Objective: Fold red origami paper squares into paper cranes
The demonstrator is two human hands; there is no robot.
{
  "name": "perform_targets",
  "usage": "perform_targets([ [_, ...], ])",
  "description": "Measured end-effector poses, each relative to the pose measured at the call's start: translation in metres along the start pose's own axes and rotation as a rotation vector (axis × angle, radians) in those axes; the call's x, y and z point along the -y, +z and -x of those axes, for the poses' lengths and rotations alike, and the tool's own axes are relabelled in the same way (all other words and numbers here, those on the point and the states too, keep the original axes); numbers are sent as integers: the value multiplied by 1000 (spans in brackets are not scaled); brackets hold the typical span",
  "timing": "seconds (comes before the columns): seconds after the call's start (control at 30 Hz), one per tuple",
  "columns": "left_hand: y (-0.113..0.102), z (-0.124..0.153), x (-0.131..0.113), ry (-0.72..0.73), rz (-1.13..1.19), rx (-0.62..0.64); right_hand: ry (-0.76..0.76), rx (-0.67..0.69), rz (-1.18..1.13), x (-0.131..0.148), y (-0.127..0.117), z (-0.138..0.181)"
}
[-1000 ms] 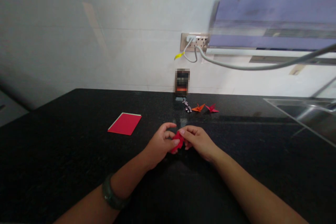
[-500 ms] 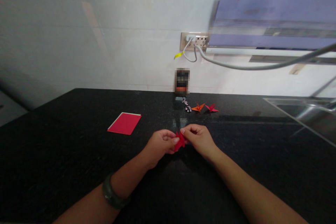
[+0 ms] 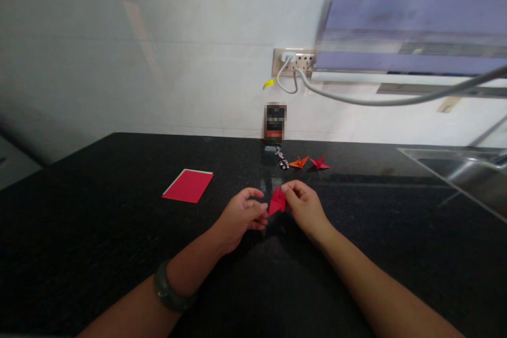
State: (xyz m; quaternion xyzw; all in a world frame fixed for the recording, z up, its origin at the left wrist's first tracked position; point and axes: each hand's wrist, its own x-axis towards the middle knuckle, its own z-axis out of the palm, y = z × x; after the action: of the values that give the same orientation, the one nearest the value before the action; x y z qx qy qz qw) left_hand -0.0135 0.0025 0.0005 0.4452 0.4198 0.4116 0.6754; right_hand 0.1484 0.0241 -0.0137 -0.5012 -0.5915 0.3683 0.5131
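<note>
A small folded piece of red paper (image 3: pixel 277 202) is held just above the black counter (image 3: pixel 99 253), in the middle of the view. My right hand (image 3: pixel 304 208) pinches its upper right edge with thumb and fingertips. My left hand (image 3: pixel 241 217), fingers curled, pinches its lower left corner. A dark band sits on my left wrist (image 3: pixel 168 290).
A stack of red paper sheets (image 3: pixel 188 186) lies to the left of my hands. At the back stand an orange paper crane (image 3: pixel 299 161), a red paper crane (image 3: pixel 319 163) and a small dark object (image 3: pixel 274 124) against the wall. A steel sink (image 3: pixel 463 171) is at the right.
The folded red paper has been lifted and turned, showing a broader pointed flap. My right hand moved slightly up and back; my left hand shifted its pinch to the lower corner.
</note>
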Motion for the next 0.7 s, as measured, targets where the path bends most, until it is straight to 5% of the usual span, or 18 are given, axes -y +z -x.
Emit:
perform_targets([
  [0.2, 4, 0, 4, -53, -51, 36, -207, 29, 201, 8, 2, 6],
  [0.33, 3, -1, 6, -33, -170, -27, -238, -22, 230, 8, 3, 7],
  [0.43, 2, -2, 5, -91, -227, 44, -254, -62, 246, 8, 2, 7],
  [0.7, 1, 0, 0, -88, -144, 25, -35, -130, -60, 6, 2, 1],
])
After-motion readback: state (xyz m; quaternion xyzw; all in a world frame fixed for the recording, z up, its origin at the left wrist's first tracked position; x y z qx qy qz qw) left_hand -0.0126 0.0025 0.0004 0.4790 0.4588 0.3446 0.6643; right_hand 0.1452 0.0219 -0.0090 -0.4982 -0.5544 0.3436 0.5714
